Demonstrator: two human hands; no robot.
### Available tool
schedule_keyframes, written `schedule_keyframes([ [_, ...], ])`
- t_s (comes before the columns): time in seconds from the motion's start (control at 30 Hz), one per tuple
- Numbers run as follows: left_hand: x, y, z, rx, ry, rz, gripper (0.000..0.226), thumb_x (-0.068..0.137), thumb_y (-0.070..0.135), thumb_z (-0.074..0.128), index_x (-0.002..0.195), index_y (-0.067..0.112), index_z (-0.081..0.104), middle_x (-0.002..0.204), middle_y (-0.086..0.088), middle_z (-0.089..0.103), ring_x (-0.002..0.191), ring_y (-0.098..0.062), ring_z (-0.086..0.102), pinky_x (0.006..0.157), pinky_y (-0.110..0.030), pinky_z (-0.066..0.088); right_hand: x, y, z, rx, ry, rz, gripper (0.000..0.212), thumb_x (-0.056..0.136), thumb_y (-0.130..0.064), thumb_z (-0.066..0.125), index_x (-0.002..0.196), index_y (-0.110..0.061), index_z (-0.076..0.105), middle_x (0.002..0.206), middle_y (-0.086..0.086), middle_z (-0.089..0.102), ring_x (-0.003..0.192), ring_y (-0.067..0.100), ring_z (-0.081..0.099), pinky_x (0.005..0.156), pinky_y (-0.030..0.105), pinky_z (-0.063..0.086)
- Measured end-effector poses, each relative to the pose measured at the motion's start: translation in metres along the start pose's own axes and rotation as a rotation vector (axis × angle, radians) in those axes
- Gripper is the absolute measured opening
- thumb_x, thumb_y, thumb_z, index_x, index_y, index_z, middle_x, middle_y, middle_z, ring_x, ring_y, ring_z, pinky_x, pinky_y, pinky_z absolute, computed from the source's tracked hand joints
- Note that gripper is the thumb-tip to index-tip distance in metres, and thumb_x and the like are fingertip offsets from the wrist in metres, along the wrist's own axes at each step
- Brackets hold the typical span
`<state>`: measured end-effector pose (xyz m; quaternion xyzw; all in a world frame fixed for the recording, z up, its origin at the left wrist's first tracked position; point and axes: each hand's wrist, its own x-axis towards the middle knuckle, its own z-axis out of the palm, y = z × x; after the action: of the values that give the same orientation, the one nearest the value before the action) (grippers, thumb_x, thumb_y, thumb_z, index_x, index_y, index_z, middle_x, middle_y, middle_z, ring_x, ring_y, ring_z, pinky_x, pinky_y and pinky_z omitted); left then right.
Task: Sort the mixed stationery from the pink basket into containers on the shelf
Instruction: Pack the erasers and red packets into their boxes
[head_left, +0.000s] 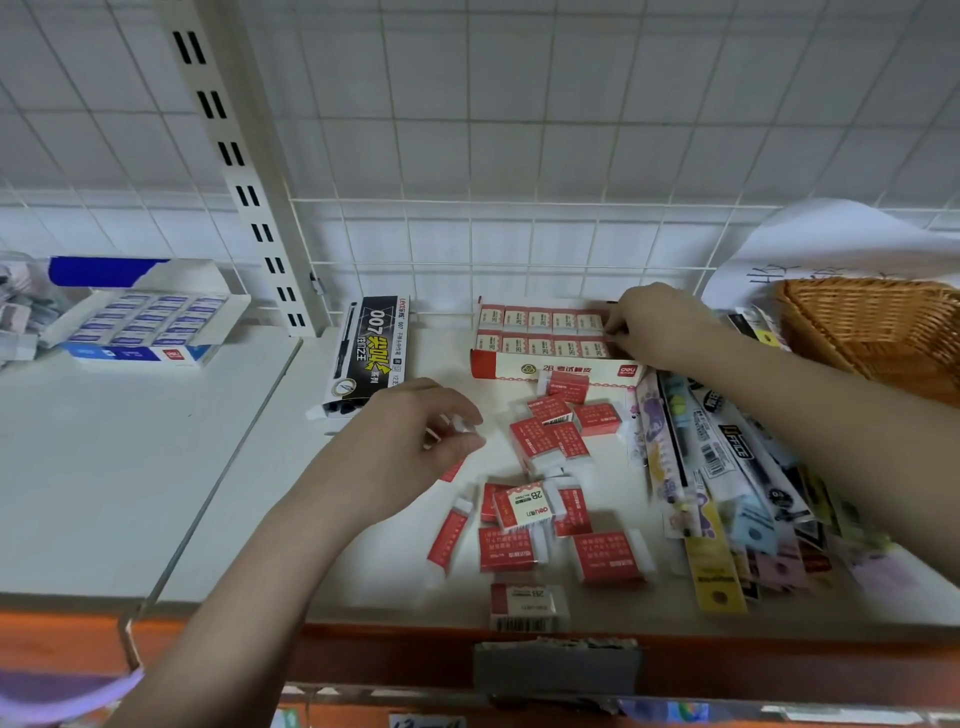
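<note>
We are filling the red eraser box (550, 332) on the shelf (156, 467): our right hand (657, 325) is pinching an eraser into its far corner, while our left hand (410, 441) is gripping another from the loose erasers (540, 499). Next, we judge, that one needs seating in a free slot.

Single head-worn wide-angle view, looking forward and down from close above the white shelf (156, 467). The wire grid back panel (519, 156) fills the upper frame; both forearms enter from below.
</note>
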<state>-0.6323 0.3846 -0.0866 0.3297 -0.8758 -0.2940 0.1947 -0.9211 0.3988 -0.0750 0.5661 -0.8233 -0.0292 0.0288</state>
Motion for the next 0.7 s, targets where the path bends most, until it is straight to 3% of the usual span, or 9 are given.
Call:
schedule_keyframes([
  [0.1,0.008,-0.001,0.0,-0.017,0.042,0.004,0.018,0.082,0.02,0.071,0.093,0.032,0.064,0.096,0.004,0.061,0.081,-0.004,0.063,0.076,-0.013,0.049,-0.035,-0.013,-0.016,0.118,0.137,-0.067,0.021,0.091,-0.019,0.054,0.105,-0.018,0.069,0.103,0.004,0.068,0.093,0.023,0.061,0.073,0.029,0.045],
  [0.2,0.02,0.004,-0.002,-0.055,0.05,-0.006,0.015,0.081,0.023,0.072,0.094,0.029,0.068,0.094,0.005,0.061,0.079,0.003,0.061,0.074,-0.003,0.043,-0.075,-0.025,-0.028,0.318,-0.097,-0.21,0.016,0.087,-0.025,0.063,0.1,-0.019,0.071,0.093,-0.01,0.065,0.082,0.006,0.059,0.072,0.017,0.044],
  [0.27,0.029,0.008,-0.003,-0.121,0.052,-0.012,0.014,0.078,0.024,0.074,0.081,0.033,0.063,0.087,0.007,0.062,0.073,0.002,0.059,0.068,-0.005,0.041,-0.086,-0.029,-0.02,0.233,-0.253,-0.276,0.027,0.086,-0.027,0.065,0.111,-0.018,0.066,0.107,-0.007,0.065,0.093,0.011,0.06,0.084,0.024,0.049],
  [0.3,0.034,0.01,-0.004,-0.15,0.059,-0.013,0.016,0.077,0.024,0.075,0.075,0.032,0.061,0.082,0.006,0.061,0.067,-0.002,0.056,0.064,-0.008,0.041,-0.086,-0.03,-0.013,0.194,-0.25,-0.275,0.032,0.086,-0.026,0.064,0.117,-0.019,0.063,0.114,-0.005,0.063,0.099,0.014,0.059,0.088,0.029,0.049],
  [0.43,0.052,0.017,-0.004,-0.227,0.056,-0.066,0.019,0.079,0.025,0.072,0.07,0.02,0.057,0.079,-0.017,0.06,0.048,-0.003,0.05,0.045,-0.013,0.039,-0.089,-0.032,-0.001,0.24,-0.111,-0.2,0.029,0.088,-0.022,0.063,0.116,-0.018,0.059,0.116,-0.002,0.063,0.102,0.017,0.059,0.093,0.031,0.047],
  [0.5,0.062,0.02,-0.005,-0.199,0.051,-0.063,0.016,0.082,0.027,0.069,0.072,0.02,0.058,0.088,-0.02,0.065,0.055,-0.004,0.058,0.059,-0.023,0.05,-0.095,-0.031,0.0,0.258,-0.098,-0.181,0.04,0.089,-0.022,0.062,0.128,-0.019,0.051,0.12,-0.001,0.062,0.106,0.017,0.059,0.094,0.031,0.046],
  [0.57,0.074,0.022,-0.006,-0.149,0.048,-0.037,0.014,0.083,0.026,0.069,0.075,0.023,0.059,0.09,-0.014,0.067,0.071,-0.015,0.064,0.072,-0.025,0.052,-0.106,-0.027,-0.003,0.298,-0.055,-0.156,0.057,0.086,-0.02,0.063,0.139,-0.024,0.041,0.125,-0.002,0.059,0.11,0.018,0.056,0.093,0.03,0.046],
  [0.63,0.087,0.026,-0.005,-0.077,0.047,0.008,0.01,0.083,0.026,0.071,0.081,0.023,0.061,0.084,-0.001,0.064,0.075,-0.014,0.06,0.061,-0.009,0.044,-0.122,-0.023,-0.007,0.412,0.04,-0.12,0.059,0.082,-0.019,0.065,0.136,-0.03,0.044,0.123,-0.004,0.056,0.107,0.014,0.055,0.089,0.027,0.046],
  [0.7,0.101,0.034,0.002,-0.03,0.058,0.056,0.013,0.081,0.028,0.073,0.088,0.021,0.064,0.081,0.009,0.059,0.072,-0.009,0.057,0.055,-0.005,0.04,-0.138,-0.018,-0.009,0.585,0.153,-0.096,0.045,0.08,-0.017,0.068,0.12,-0.034,0.055,0.106,-0.016,0.058,0.093,-0.005,0.055,0.079,0.014,0.042],
])
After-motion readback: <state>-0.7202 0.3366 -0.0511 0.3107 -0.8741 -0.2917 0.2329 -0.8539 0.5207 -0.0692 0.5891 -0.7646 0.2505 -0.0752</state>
